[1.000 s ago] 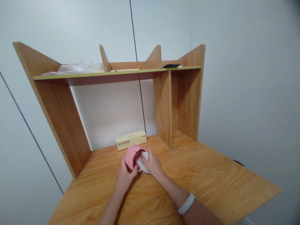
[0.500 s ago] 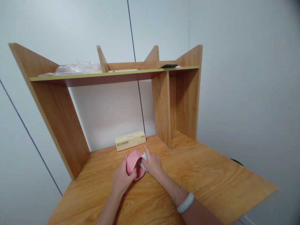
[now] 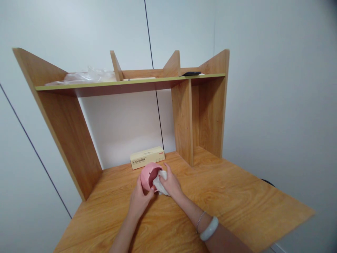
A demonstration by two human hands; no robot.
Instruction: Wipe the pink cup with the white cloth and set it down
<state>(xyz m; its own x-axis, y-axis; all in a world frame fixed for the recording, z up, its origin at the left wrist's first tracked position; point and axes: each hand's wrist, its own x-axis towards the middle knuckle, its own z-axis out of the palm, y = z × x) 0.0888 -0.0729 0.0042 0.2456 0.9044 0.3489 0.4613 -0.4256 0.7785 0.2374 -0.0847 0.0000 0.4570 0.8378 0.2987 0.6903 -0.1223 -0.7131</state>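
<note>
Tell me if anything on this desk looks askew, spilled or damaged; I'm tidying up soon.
Nothing looks spilled or damaged. The pink bowl is tipped on its side, but only because the left hand holds it while the right hand presses a white cloth into it. The cream box sits slightly angled behind.

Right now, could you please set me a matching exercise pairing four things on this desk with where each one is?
Things:
1. pink bowl
2. white cloth
3. cardboard box
4. plastic bag

Places:
A. on the top shelf, at its left end
B. in the right hand, pressed at the bowl's opening
C. on the desk by the back wall, just behind the hands
D. tilted on its side in the left hand

Pairs: 1-D, 2-B, 3-C, 4-A
</note>
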